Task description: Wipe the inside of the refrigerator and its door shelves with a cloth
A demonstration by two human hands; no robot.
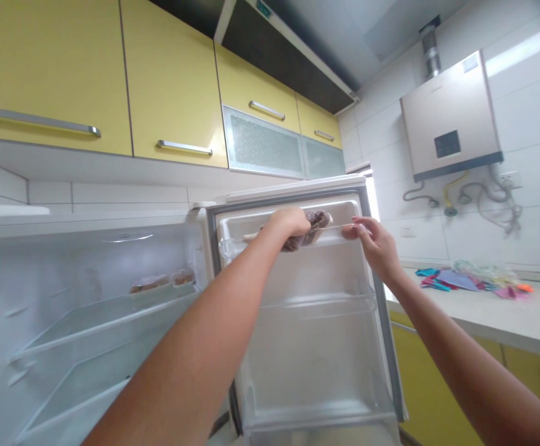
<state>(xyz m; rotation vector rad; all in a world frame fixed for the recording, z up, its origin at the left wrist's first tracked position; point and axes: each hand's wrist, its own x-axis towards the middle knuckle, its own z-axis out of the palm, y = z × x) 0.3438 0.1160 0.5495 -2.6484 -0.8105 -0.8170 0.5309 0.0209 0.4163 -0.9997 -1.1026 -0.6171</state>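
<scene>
My left hand (290,221) is closed around a bunched brown cloth (316,222) with a pale edge. It presses the cloth along the front rim of the top door shelf (237,246) of an open refrigerator. My right hand (376,243) is at that shelf's right end, thumb and fingers pinched on the thin pale rim. The fingertips partly cover what they grip. Part of the shelf is hidden behind the cloth and my left forearm.
The refrigerator door (316,353) stands open, with lower clear shelves (316,305). Inside, food packs (150,284) sit on a glass shelf (88,322). Colourful cloths and bags (460,280) lie on the right counter (506,319). Yellow cabinets (172,80) hang above; a water heater (451,118) is wall-mounted.
</scene>
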